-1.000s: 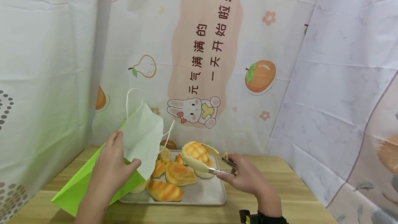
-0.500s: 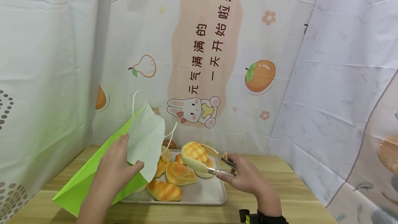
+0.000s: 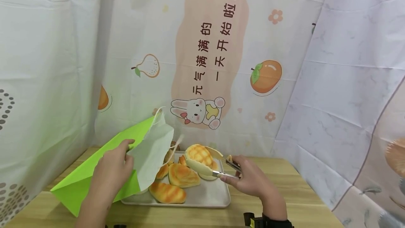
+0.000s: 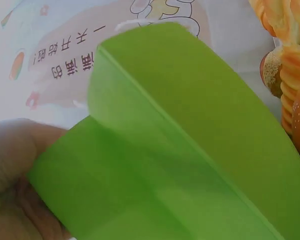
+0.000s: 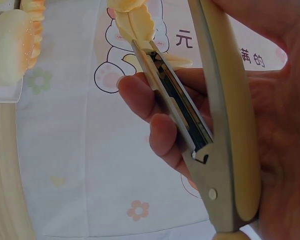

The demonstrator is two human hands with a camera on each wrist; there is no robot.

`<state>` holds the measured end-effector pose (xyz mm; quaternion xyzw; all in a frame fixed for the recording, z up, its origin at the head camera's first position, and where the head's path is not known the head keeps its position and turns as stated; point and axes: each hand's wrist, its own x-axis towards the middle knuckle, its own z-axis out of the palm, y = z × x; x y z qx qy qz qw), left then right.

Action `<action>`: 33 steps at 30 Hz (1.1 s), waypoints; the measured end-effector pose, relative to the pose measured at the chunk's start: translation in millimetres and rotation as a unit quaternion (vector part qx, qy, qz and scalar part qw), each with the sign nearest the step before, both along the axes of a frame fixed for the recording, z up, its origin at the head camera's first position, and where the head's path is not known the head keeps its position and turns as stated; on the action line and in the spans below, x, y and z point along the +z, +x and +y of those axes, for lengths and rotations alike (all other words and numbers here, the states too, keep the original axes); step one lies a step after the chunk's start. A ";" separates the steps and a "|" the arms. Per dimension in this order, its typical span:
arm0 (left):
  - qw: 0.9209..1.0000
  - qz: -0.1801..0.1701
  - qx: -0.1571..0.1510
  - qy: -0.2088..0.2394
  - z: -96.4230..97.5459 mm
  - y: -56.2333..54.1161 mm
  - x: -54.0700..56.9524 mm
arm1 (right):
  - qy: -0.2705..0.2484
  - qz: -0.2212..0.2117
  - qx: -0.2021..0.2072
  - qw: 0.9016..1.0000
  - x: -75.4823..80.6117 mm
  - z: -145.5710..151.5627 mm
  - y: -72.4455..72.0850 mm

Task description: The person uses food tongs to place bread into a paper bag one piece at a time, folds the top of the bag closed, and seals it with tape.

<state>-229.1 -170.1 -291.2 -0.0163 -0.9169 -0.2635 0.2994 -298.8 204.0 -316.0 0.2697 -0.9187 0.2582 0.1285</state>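
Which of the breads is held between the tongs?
The round bread with the crisscross top. It alone is between the arms of the tongs; the other breads lie outside them.

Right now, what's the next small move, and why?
Probably spread the bag wider with the left hand: it's by the rim, the pale side leans over the tray, and the right hand has the tongs around a checked bun.

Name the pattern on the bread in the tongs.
The bread: orange crisscross lines, best in the head view.

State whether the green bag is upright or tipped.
Tipped: in the head view, the green bag slants, base low at left, mouth toward the tray.
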 end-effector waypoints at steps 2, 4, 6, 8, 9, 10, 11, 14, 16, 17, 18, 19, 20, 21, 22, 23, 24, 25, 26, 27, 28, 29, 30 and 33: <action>0.999 0.043 0.002 0.000 1.3 -1.1 -0.3 | 0.000 -0.002 0.002 1.000 -0.3 0.4 0.1; 0.995 0.099 0.007 0.002 2.7 -3.0 -0.5 | -0.001 -0.004 0.003 1.000 -1.3 0.6 0.4; 0.989 0.147 0.012 0.006 4.0 -4.9 -0.9 | -0.002 -0.007 0.002 1.000 -2.4 0.8 0.9; 0.985 0.172 0.017 0.010 5.1 -6.4 -1.1 | -0.006 -0.008 0.001 1.000 -2.8 1.0 1.2; 0.984 0.176 0.019 0.011 5.8 -6.6 -1.2 | -0.007 -0.008 0.001 1.000 -2.8 1.0 1.1; 0.985 0.173 0.021 0.012 6.5 -6.5 -1.2 | -0.008 -0.008 0.002 1.000 -2.6 1.0 0.9; 0.986 0.166 0.026 0.009 7.1 -6.1 -1.0 | -0.008 -0.008 0.003 1.000 -2.3 1.1 0.6; 0.990 0.131 0.043 0.009 8.3 -3.3 0.3 | -0.009 -0.007 0.007 1.000 -1.0 1.2 -0.3; 0.994 0.096 0.047 0.017 8.2 -0.4 2.1 | -0.005 -0.007 0.010 1.000 -0.3 1.1 -0.7; 0.996 0.075 0.046 0.023 7.9 0.9 3.2 | -0.004 -0.006 0.011 1.000 0.0 1.1 -0.8; 0.997 0.055 0.043 0.027 7.4 2.1 4.1 | -0.004 -0.006 0.012 1.000 0.2 0.9 -0.8; 0.998 0.034 0.038 0.029 6.7 2.8 5.0 | -0.003 -0.006 0.013 1.000 0.5 0.8 -0.8; 0.999 0.017 0.033 0.029 6.0 3.4 6.1 | -0.003 -0.007 0.014 1.000 0.7 0.7 -0.8; 0.999 0.001 0.027 0.031 5.4 3.7 7.1 | -0.003 -0.008 0.014 1.000 1.0 0.6 -0.9; 0.999 -0.012 0.022 0.032 4.6 3.8 7.5 | -0.003 -0.010 0.014 1.000 1.3 0.4 -1.0; 0.999 -0.023 0.017 0.031 3.4 3.2 7.9 | -0.004 -0.012 0.013 1.000 1.6 0.3 -1.0; 0.999 -0.035 0.012 0.032 2.6 2.9 8.1 | -0.003 -0.013 0.011 1.000 1.9 0.4 -1.2; 0.998 -0.047 0.008 0.033 1.8 2.3 8.7 | -0.003 -0.014 0.008 1.000 2.4 0.3 -1.4; 0.998 -0.058 0.004 0.036 1.5 2.2 9.3 | -0.002 -0.016 0.005 1.000 2.9 0.3 -1.5; 0.997 -0.072 0.000 0.040 1.3 2.0 9.6 | -0.001 -0.017 0.003 1.000 3.2 0.4 -1.7; 0.995 -0.085 -0.005 0.045 0.9 1.9 9.8 | 0.001 -0.017 0.001 1.000 3.4 0.2 -1.8; 0.994 -0.098 -0.010 0.050 0.7 1.6 10.3 | 0.002 -0.017 0.000 1.000 3.5 0.2 -1.9; 0.993 -0.107 -0.013 0.055 1.3 1.7 10.7 | 0.003 -0.017 0.000 1.000 3.5 0.1 -1.9; 0.990 -0.122 -0.018 0.070 2.7 0.9 10.3 | 0.004 -0.016 0.002 1.000 3.0 -0.1 -1.9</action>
